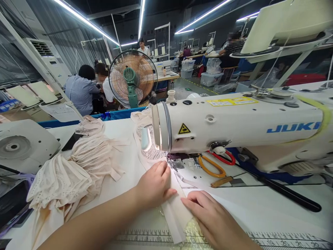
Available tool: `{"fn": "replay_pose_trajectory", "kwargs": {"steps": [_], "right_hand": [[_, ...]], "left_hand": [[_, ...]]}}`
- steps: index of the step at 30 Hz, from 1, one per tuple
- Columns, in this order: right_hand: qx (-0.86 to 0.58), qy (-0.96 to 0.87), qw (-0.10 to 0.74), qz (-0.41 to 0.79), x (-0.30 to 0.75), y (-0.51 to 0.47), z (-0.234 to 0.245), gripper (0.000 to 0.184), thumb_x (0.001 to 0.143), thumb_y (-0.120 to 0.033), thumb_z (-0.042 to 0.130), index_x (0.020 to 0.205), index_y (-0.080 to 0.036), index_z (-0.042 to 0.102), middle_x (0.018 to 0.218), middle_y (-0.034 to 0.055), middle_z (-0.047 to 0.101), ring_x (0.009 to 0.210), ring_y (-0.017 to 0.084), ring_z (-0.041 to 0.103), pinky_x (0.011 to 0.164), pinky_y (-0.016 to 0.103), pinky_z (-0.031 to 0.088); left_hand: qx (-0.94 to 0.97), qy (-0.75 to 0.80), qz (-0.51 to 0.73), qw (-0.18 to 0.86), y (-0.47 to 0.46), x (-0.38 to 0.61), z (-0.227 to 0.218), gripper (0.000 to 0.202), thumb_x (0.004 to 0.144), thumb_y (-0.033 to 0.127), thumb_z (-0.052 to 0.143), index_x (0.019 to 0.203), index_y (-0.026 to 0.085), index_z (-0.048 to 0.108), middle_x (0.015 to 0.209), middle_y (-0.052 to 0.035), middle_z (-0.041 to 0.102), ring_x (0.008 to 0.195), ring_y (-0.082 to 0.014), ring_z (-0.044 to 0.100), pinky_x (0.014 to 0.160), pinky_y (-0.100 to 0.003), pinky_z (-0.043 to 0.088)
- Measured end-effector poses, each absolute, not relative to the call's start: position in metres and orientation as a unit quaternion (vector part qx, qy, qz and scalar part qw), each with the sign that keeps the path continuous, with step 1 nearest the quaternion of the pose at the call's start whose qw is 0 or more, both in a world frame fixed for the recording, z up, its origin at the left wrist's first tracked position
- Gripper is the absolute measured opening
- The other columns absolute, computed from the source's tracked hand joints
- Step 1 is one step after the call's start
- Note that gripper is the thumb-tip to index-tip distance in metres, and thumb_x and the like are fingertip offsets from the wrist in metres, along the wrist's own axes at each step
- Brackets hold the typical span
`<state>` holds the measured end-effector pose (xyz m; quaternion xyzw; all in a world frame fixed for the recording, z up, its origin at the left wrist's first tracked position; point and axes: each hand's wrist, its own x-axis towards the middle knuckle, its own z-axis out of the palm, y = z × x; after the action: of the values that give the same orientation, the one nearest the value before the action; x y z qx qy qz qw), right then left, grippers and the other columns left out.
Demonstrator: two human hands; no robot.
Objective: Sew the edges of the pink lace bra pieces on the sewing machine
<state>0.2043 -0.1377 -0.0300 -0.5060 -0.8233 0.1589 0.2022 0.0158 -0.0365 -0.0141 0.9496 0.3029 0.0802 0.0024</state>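
Note:
A pale beige fabric strip [172, 211] runs from under the head of the white JUKI sewing machine [192, 121] toward me. My left hand [156, 182] presses it down close to the presser foot, fingers together and the thumb across the strip. Lower down, my right hand [205, 211] pinches the strip's right edge between thumb and curled fingers. Beyond the needle area, a beige lace piece [139, 139] joined to the strip spreads over the table. The needle itself is hidden by the machine head and my fingers.
Gathered beige lace pieces [67, 177] lie at the left. Orange-handled scissors [213, 166], a red-handled tool [229, 158] and a black-handled tool [288, 192] lie under the machine arm. A ruler [286, 239] marks the front edge. Behind stand a fan [132, 78] and seated people.

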Motion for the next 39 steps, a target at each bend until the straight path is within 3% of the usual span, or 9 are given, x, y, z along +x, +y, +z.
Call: {"fn": "replay_pose_trajectory", "kwargs": {"steps": [4,9,13,21,27,34,39], "right_hand": [[-0.494,-0.818,0.228,0.189,0.208,-0.14,-0.027,0.034,0.081,-0.005,0.034,0.102,-0.02,0.056,0.09,0.0074,0.055,0.083,0.018,0.052,0.07,0.03,0.048],[-0.473,-0.828,0.208,0.218,0.218,-0.146,-0.023,0.035,0.082,-0.006,0.034,0.104,-0.023,0.056,0.097,0.0082,0.055,0.086,0.018,0.051,0.073,0.029,0.047],[-0.473,-0.847,0.18,0.165,0.221,-0.149,-0.025,0.04,0.077,-0.004,0.037,0.104,-0.025,0.058,0.101,0.0089,0.054,0.089,0.02,0.05,0.075,0.033,0.046],[-0.476,-0.857,0.173,0.09,0.216,-0.137,-0.029,0.044,0.07,0.0,0.04,0.102,-0.024,0.059,0.092,0.0072,0.056,0.082,0.019,0.05,0.069,0.029,0.044],[-0.493,-0.857,0.131,0.074,0.212,-0.125,-0.024,0.035,0.07,-0.001,0.044,0.092,-0.024,0.058,0.08,0.003,0.051,0.073,0.017,0.046,0.061,0.026,0.036],[-0.496,-0.865,0.066,0.021,0.211,-0.111,-0.026,0.045,0.069,-0.004,0.047,0.108,-0.025,0.058,0.072,0.0023,0.054,0.064,0.017,0.047,0.052,0.026,0.023],[-0.512,-0.858,-0.022,0.029,0.203,-0.099,-0.013,0.052,0.069,-0.01,0.051,0.119,-0.025,0.054,0.068,0.0035,0.062,0.056,0.017,0.052,0.046,0.028,0.014]], "left_hand": [[0.964,0.25,0.091,0.017,-0.052,0.013,-0.007,0.039,0.082,0.038,0.052,0.106,0.007,0.055,0.111,-0.0185,0.055,0.108,-0.0303,0.048,0.092,-0.043,0.044],[0.984,0.168,0.059,-0.011,-0.075,0.008,-0.006,0.015,0.086,0.02,0.044,0.09,0.013,0.056,0.089,-0.0069,0.057,0.076,-0.0174,0.052,0.066,-0.031,0.046],[0.983,0.129,0.105,-0.077,-0.079,0.003,-0.013,0.017,0.09,0.016,0.039,0.089,0.016,0.056,0.089,-0.0045,0.059,0.067,-0.0132,0.05,0.06,-0.029,0.039],[0.986,0.112,0.078,-0.094,-0.069,0.002,-0.009,0.015,0.09,0.019,0.043,0.092,0.017,0.058,0.091,-0.0057,0.061,0.068,-0.0129,0.051,0.061,-0.03,0.035],[0.992,0.103,0.027,-0.062,-0.061,0.001,0.004,0.041,0.083,0.048,0.049,0.105,0.014,0.056,0.096,-0.0082,0.061,0.069,-0.017,0.051,0.061,-0.033,0.036],[0.984,0.121,0.072,-0.113,-0.051,0.002,0.005,0.018,0.089,0.018,0.041,0.09,0.017,0.059,0.089,-0.0036,0.063,0.066,-0.0134,0.048,0.061,-0.031,0.034],[0.977,0.114,0.118,-0.138,-0.039,0.002,0.001,0.022,0.091,0.016,0.04,0.084,0.018,0.061,0.085,-0.0002,0.065,0.06,-0.0109,0.045,0.061,-0.031,0.032]]}}
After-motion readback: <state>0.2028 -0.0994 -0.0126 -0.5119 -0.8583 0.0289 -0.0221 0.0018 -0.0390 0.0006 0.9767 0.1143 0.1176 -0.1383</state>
